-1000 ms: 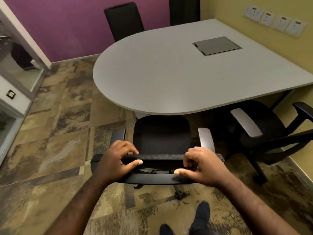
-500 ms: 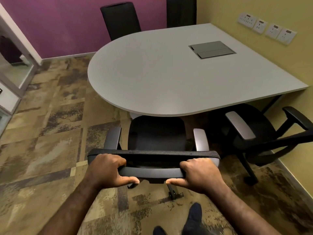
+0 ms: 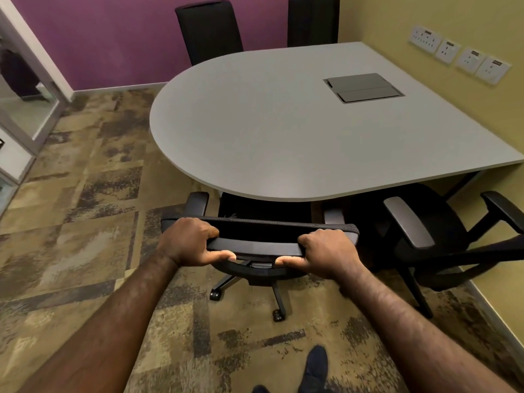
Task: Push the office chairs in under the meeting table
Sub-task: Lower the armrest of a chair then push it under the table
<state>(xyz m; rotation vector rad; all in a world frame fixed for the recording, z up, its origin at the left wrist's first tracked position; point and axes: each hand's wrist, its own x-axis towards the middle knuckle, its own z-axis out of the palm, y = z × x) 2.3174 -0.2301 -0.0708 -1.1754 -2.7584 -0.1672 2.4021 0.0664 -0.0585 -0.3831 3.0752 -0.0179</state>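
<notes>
A black office chair [image 3: 259,232] on castors stands at the near rounded edge of the grey meeting table [image 3: 269,137]. Its seat is mostly hidden under the tabletop; the armrests reach the table's edge. My left hand [image 3: 190,242] grips the left end of the backrest's top edge, thumb underneath. My right hand [image 3: 326,251] grips the right end the same way. A second black office chair [image 3: 425,231] with grey armrest pads stands to the right, turned at an angle, partly under the table's corner.
Two black high-backed chairs [image 3: 209,29] stand at the table's far side against the purple wall. A yellow wall with sockets [image 3: 459,55] borders the right. A grey cable hatch [image 3: 363,87] is set into the tabletop. Patterned carpet [image 3: 85,222] spreads left; a glass partition [image 3: 25,109] stands far left.
The chair in my hands has rolled forward, and its seat has slid under the table's edge. Both hands kept their grip on the backrest and my view moved closer.
</notes>
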